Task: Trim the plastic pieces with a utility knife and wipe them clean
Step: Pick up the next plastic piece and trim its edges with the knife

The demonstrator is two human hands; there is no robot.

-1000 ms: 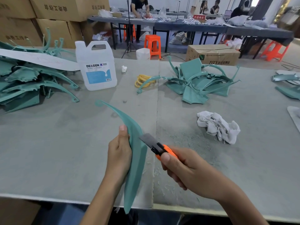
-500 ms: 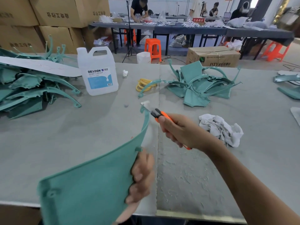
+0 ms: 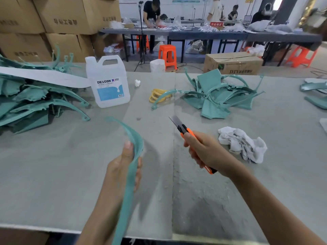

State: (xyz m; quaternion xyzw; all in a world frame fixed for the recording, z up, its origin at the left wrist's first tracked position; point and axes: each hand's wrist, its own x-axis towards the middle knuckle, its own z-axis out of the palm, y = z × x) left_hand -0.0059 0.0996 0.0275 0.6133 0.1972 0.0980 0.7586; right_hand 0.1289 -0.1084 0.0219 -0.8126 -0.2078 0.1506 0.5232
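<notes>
Head view: grey worktop [image 3: 53, 174], seen across its near edge.
Piles: left pile [image 3: 26, 103] at the left edge, far pile [image 3: 217, 96] toward the far edge.
Plastic piece [image 3: 137, 140]: held edge-on above the near edge.
Left hand [image 3: 122, 172]: thumb and fingers pinching it.
Right hand [image 3: 203, 152]: curled round the utility knife [image 3: 183, 129], blade out, apart from the piece.
Advice: probably shallow strokes, directed away from the left thumb.

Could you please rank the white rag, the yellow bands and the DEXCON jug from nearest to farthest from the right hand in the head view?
From the right hand, holding the utility knife:
1. white rag, just to its right.
2. yellow bands, ahead and slightly left.
3. DEXCON jug, far ahead on the left.
</notes>
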